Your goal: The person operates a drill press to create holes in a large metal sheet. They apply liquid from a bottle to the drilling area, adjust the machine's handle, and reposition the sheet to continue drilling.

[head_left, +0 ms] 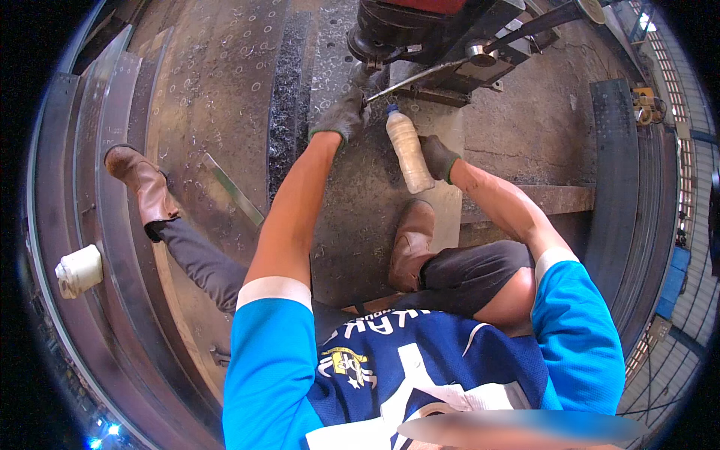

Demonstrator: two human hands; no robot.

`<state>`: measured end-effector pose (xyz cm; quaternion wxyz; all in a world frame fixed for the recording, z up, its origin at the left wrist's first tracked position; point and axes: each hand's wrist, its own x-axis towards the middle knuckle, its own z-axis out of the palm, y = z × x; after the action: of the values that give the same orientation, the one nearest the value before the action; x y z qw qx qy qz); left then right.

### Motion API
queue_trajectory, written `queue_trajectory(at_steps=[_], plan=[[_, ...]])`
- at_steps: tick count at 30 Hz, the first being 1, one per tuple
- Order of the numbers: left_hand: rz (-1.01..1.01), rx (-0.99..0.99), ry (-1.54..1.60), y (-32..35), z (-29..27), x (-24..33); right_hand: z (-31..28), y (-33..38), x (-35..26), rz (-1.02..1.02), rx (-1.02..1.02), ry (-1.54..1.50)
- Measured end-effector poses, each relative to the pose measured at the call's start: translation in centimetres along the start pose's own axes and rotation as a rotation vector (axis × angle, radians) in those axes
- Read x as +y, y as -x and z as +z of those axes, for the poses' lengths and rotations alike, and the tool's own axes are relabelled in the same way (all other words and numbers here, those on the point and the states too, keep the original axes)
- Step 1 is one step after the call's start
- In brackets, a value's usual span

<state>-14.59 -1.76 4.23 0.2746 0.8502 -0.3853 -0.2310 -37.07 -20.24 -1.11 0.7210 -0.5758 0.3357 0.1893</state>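
Note:
My right hand [438, 157], in a dark grey glove, holds a clear plastic bottle [409, 152] with a blue cap. Pale, cloudy contents show through its side, and it tilts with the cap end away from me. My left hand [348, 114], in a grey glove, reaches in under a drilling machine [382, 34], close to its lower end. A thin metal lever [416, 77] runs from the machine's hub to beside the left glove, its tip overlapping the glove. Whether the left fingers grip anything is unclear; they blend into the dark metal.
Metal shavings [289, 112] lie over the large steel plates [225, 90]. A narrow flat strip [234, 189] rests left of my left arm. Further left, a white plastic container [79, 271] stands on long steel beams [124, 247]. A dark beam [615, 165] rises at the right.

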Motion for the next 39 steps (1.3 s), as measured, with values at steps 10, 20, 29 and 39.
queue_trajectory(at_steps=[10,20,29,39], plan=[[0.043,0.058,-0.005,-0.3,-0.5,0.5,-2.3,-2.1,1.9,-0.330,0.064,0.407],[0.117,0.155,-0.008,-1.2,1.4,-1.1,-2.8,-2.7,2.5,-0.045,-0.023,0.310],[0.038,0.055,0.000,-1.2,0.9,-0.4,-0.6,-1.2,0.0,-0.106,-0.005,0.051],[0.123,0.156,0.331,-3.4,4.9,-4.4,-2.1,-2.3,1.3,-0.242,-0.072,0.435]])
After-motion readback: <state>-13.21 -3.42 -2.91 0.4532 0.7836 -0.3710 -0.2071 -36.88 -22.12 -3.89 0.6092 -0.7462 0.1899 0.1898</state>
